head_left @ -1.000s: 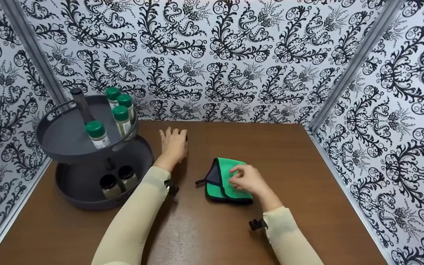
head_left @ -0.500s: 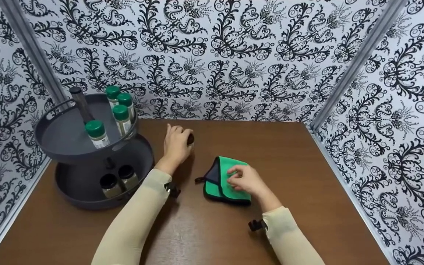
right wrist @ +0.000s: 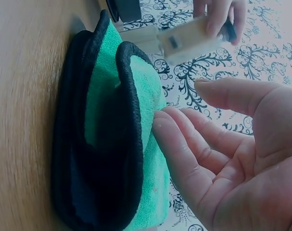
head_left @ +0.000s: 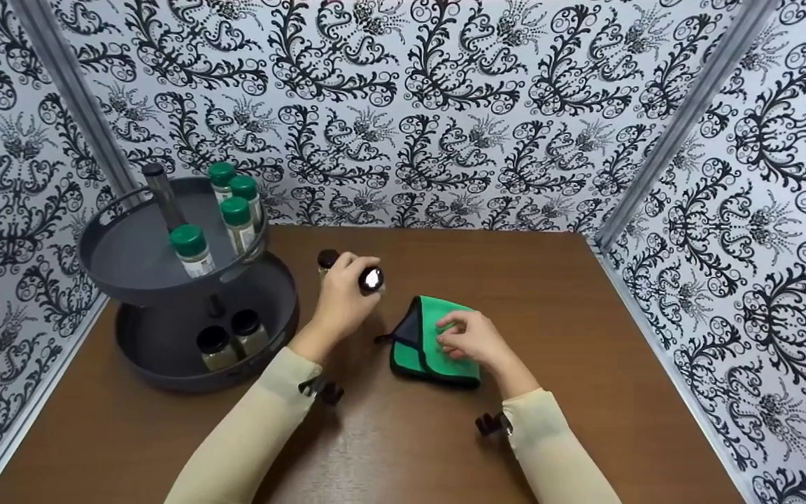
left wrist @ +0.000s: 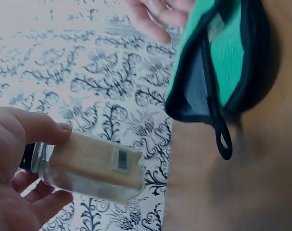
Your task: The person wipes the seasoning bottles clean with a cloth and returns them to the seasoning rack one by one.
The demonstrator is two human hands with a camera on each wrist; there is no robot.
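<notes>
My left hand (head_left: 348, 294) grips a glass spice jar (left wrist: 95, 166) near its black lid, thumb on one side and fingers on the other. The jar has beige contents and a barcode label. Just behind that hand, a second black-lidded jar (head_left: 327, 260) stands on the table, partly hidden by the fingers. My right hand (head_left: 471, 341) rests on a folded green cloth (head_left: 438, 311) with black edging and a hanging loop. Its fingers are loosely bent, thumb apart, fingertips touching the cloth's upper face in the right wrist view, with nothing pinched.
On the left stands a grey two-tier round tray (head_left: 137, 280). Several green-capped jars (head_left: 238, 224) and its dark post are on the upper tier; two black-lidded jars (head_left: 215, 348) sit on the lower one. Patterned walls (head_left: 445, 126) close in the brown table (head_left: 403, 448).
My left hand has lifted the spice jar and brought it right and nearer, uncovering the second jar behind. The right hand stays on the cloth.
</notes>
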